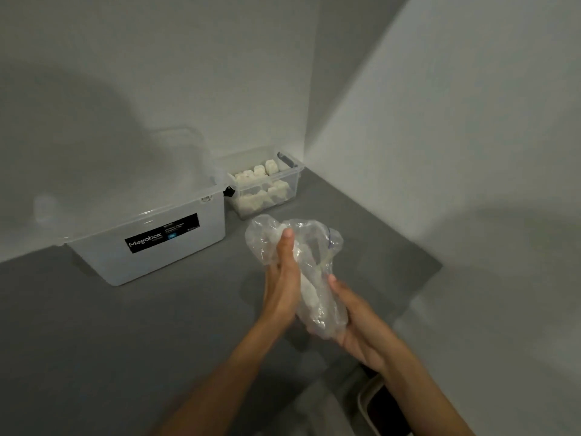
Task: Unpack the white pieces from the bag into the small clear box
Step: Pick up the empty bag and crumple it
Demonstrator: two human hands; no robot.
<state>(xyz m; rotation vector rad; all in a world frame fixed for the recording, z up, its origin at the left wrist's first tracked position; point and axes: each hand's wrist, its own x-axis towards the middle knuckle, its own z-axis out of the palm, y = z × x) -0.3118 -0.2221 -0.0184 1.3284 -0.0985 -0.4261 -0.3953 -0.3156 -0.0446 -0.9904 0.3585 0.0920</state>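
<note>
Head view: the left hand (281,278) lay edge-on against the crumpled clear bag (311,240), fingers hidden, so its grip was unclear. The right hand (358,328) cupped the bag's bottom, fingers curled. White pieces (309,292) showed blurrily inside. The part-filled small clear box (295,180) stood just beyond.

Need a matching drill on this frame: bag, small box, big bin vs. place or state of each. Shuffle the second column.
1. plastic bag
2. small clear box
3. large bin

A. black label on its front
B. at the back, white pieces inside
C. held between left hand and right hand

Pairs: 1-C, 2-B, 3-A
</note>
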